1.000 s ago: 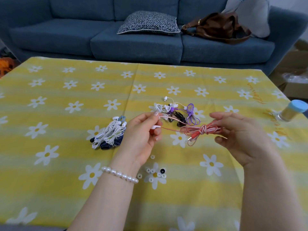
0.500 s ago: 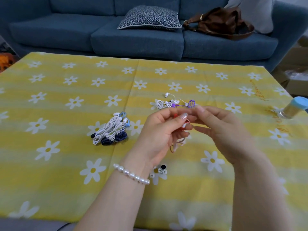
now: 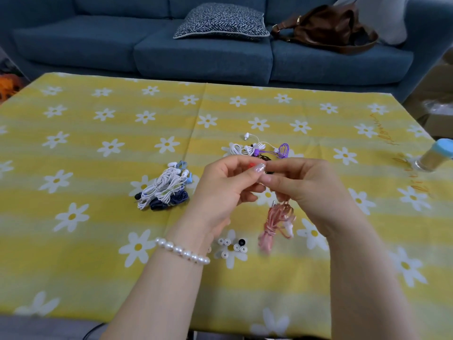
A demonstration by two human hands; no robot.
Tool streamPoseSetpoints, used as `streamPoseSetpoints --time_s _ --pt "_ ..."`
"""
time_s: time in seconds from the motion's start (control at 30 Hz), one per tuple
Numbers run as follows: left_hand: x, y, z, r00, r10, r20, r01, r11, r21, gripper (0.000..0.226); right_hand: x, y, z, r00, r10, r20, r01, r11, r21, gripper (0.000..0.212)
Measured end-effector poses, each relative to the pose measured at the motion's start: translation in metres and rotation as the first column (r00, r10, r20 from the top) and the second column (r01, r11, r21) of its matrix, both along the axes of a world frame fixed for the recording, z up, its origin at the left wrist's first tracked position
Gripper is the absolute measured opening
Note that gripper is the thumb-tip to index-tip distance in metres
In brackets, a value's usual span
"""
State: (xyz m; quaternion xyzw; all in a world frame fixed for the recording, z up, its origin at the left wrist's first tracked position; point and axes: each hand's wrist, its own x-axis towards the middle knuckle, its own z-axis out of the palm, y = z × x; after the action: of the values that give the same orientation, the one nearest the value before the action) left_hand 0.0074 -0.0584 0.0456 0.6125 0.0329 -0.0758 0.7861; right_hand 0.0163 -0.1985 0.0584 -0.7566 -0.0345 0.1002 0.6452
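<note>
- The pink earphone bundle [image 3: 277, 223] dangles, blurred, under both hands, above the yellow table [image 3: 98, 241].
- I see the left hand [image 3: 225, 190] pinching its red earbud; the right hand [image 3: 306, 190], fingers curled, grips the cord.
- Loose ear tips [image 3: 231, 246] lie beneath.

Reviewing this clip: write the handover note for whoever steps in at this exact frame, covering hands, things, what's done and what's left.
Left hand: pinches the red earbud at its fingertips.
Right hand: fingertips meet the same earbud. The wound pink-red cable hangs below its grip, above the tablecloth.
Done, by the look of it: a pile of wound earphones lies to the left, and loose ear tips lie by the left wrist.
Left: probably finish this earbud and set the pair down, then work through the tangled white, purple and black earphones beyond the hands.
</note>
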Motion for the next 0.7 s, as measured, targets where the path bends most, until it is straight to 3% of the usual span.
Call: streamPoseSetpoints --time_s 0.13,0.53,0.63,0.7 --pt "0.002 0.002 -0.002 1.0 0.014 -0.024 -0.014 1.0 -0.014 0.01 0.0 0.002 0.0 0.999 -0.03 0.016 0.031 0.998 -0.052 0.005" --pt "-0.004 0.002 -0.004 0.992 0.052 -0.113 -0.061 0.995 -0.074 0.005 -0.008 0.008 -0.003 0.998 -0.06 0.037 0.064 0.989 -0.135 0.009" --pt "-0.01 0.006 -0.007 0.99 0.075 -0.118 -0.075 0.997 0.002 0.004 -0.012 0.009 -0.003 0.99 -0.136 0.035 0.14 0.983 -0.119 0.01" --pt "-0.014 0.01 -0.012 0.991 0.098 -0.093 -0.082 0.984 0.161 0.005 -0.017 0.011 -0.001 0.98 -0.201 0.007 0.201 0.977 -0.066 0.01"
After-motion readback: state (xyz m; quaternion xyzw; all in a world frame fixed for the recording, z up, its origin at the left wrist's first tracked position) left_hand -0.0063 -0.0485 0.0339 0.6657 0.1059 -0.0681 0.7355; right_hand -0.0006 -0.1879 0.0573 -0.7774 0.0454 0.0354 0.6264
